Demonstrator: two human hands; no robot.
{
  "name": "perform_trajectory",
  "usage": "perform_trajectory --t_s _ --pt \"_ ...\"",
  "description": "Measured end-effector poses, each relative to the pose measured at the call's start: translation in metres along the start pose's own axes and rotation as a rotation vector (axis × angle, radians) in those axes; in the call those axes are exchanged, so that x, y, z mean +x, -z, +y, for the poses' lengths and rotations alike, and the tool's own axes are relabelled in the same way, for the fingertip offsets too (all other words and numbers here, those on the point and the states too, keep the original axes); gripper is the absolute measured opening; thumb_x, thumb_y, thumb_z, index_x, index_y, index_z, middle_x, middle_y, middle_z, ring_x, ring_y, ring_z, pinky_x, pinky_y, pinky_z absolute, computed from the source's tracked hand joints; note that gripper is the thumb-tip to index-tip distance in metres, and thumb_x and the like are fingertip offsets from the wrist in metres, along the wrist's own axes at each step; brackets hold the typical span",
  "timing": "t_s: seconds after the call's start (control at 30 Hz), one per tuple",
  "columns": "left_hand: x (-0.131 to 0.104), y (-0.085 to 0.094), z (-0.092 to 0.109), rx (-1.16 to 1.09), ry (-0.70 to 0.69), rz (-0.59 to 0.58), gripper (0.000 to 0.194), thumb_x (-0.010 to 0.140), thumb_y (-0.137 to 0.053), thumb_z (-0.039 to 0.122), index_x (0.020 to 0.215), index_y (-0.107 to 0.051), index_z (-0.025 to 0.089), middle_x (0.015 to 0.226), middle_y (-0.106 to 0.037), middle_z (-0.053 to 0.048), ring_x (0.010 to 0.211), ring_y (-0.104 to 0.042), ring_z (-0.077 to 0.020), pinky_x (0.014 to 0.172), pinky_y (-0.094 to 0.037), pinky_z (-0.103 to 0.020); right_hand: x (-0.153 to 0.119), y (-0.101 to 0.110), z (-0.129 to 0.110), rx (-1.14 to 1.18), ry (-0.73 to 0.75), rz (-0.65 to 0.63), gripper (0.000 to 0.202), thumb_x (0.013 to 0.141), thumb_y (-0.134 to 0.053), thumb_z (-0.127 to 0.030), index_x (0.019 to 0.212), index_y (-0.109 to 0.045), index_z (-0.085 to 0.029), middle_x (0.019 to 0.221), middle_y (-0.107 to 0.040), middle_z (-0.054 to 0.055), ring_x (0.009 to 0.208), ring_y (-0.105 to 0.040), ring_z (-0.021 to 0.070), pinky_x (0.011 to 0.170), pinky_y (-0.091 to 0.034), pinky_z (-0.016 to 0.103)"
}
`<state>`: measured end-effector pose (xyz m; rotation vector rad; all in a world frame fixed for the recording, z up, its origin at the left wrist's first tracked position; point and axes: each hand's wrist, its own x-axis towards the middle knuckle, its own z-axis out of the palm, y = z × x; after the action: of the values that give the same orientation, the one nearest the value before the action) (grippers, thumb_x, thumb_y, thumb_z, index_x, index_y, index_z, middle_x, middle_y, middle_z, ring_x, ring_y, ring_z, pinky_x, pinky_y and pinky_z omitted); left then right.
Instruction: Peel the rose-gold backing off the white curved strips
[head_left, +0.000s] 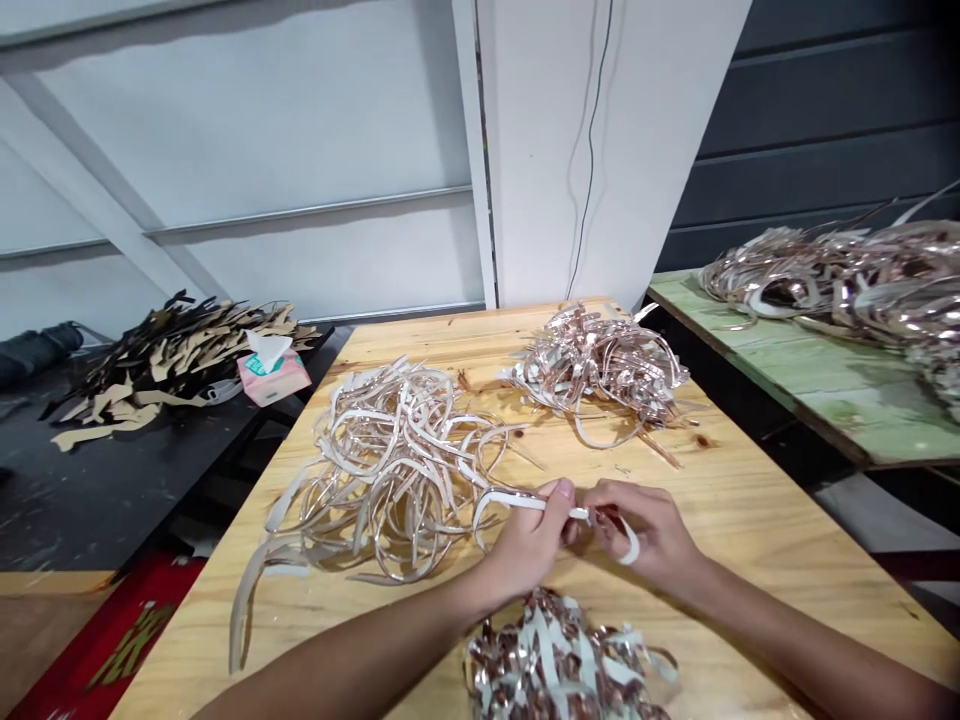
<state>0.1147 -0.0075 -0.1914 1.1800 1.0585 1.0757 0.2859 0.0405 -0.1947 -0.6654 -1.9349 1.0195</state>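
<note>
My left hand (534,540) is closed on a narrow strip (514,500), white on one face and shiny rose-gold along its edge. The strip curls back toward a loose pile of long strips (405,450) on the left of the table. Close beside it, my right hand (649,530) pinches a short curled end of strip (628,542) with the same white and coppery faces. Fingers hide where the two pieces meet, so I cannot tell if they are joined. Below my hands lies a heap of short curled white and coppery pieces (562,660).
A shiny rose-gold bundle (600,365) lies at the back of the wooden table (750,520). To the left, a dark table (172,480) bears black and tan strips (180,350) and a tissue box (274,375). A green table (847,400) on the right holds more shiny strips (847,275).
</note>
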Motion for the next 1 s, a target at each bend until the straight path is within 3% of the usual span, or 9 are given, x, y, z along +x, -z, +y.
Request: perform_trajectory --t_s 0.13,0.33,0.6,0.73,0.8,0.87,0.93,1.0 --pt "-0.001 0.000 -0.001 0.037 -0.029 -0.096 0.053 0.097 -0.044 0.070 0.077 -0.047 0.022 0.066 -0.043 0.005 0.059 -0.038 -0.0130 0.059 -0.033 -0.028 0.014 0.020 0.010 -0.274 0.129 0.178 0.005 0.089 -0.067 -0.021 0.085 -0.068 -0.022 0.071 -0.063 0.002 0.061 -0.054 0.0181 0.061 -0.040 0.031" --pt "0.002 0.000 0.001 -0.030 -0.024 -0.005 0.049 0.095 -0.051 0.068 0.078 -0.047 0.022 0.056 -0.038 0.009 0.053 -0.033 -0.0119 0.058 -0.028 -0.028 0.015 0.030 -0.009 -0.196 0.207 0.171 0.008 0.097 -0.061 -0.022 0.095 -0.068 -0.023 0.105 -0.065 0.010 0.100 -0.062 0.0269 0.087 -0.048 0.040" --pt "0.006 -0.001 -0.002 -0.074 -0.095 0.125 0.055 0.089 -0.052 0.075 0.071 -0.044 0.023 0.052 -0.038 0.009 0.049 -0.035 -0.0118 0.056 -0.029 -0.027 -0.030 0.016 -0.058 -0.088 0.113 0.219 0.014 0.097 -0.066 -0.026 0.106 -0.076 -0.029 0.132 -0.063 0.012 0.122 -0.059 0.0309 0.098 -0.050 0.045" --pt "0.010 -0.002 -0.005 -0.066 -0.105 0.160 0.059 0.085 -0.051 0.080 0.070 -0.041 0.024 0.049 -0.036 0.009 0.046 -0.032 -0.0113 0.052 -0.028 -0.027 -0.059 0.008 -0.083 -0.088 0.159 0.143 0.022 0.097 -0.064 -0.020 0.108 -0.079 -0.032 0.127 -0.072 0.010 0.126 -0.060 0.0324 0.105 -0.048 0.053" --pt "0.012 -0.002 -0.006 -0.041 -0.114 0.165 0.060 0.083 -0.051 0.082 0.068 -0.040 0.024 0.048 -0.036 0.009 0.046 -0.032 -0.0112 0.053 -0.029 -0.027 -0.073 0.002 -0.091 -0.114 0.209 0.046 0.031 0.096 -0.063 -0.017 0.118 -0.078 -0.034 0.125 -0.075 0.007 0.130 -0.059 0.0326 0.111 -0.042 0.057" --pt "0.014 -0.002 -0.006 -0.008 -0.124 0.176 0.061 0.082 -0.051 0.083 0.067 -0.040 0.024 0.048 -0.036 0.009 0.046 -0.033 -0.0114 0.053 -0.030 -0.027 -0.085 -0.005 -0.095 -0.195 0.226 -0.122 0.047 0.097 -0.060 -0.016 0.139 -0.065 -0.037 0.136 -0.071 0.005 0.139 -0.052 0.0316 0.116 -0.038 0.058" --pt "0.016 -0.003 -0.007 0.029 -0.133 0.186 0.062 0.081 -0.050 0.085 0.067 -0.041 0.024 0.048 -0.036 0.009 0.046 -0.034 -0.0116 0.053 -0.030 -0.028 -0.093 -0.012 -0.094 -0.310 0.184 -0.277 0.068 0.096 -0.057 -0.016 0.160 -0.040 -0.035 0.154 -0.056 0.005 0.151 -0.036 0.0312 0.120 -0.034 0.056" --pt "0.017 -0.003 -0.006 0.069 -0.137 0.189 0.063 0.079 -0.050 0.086 0.066 -0.040 0.025 0.047 -0.037 0.008 0.045 -0.035 -0.0120 0.052 -0.030 -0.028 -0.100 -0.017 -0.092 -0.388 0.098 -0.359 0.093 0.090 -0.063 -0.021 0.167 -0.012 -0.029 0.167 -0.036 0.006 0.157 -0.018 0.0347 0.123 -0.027 0.057"
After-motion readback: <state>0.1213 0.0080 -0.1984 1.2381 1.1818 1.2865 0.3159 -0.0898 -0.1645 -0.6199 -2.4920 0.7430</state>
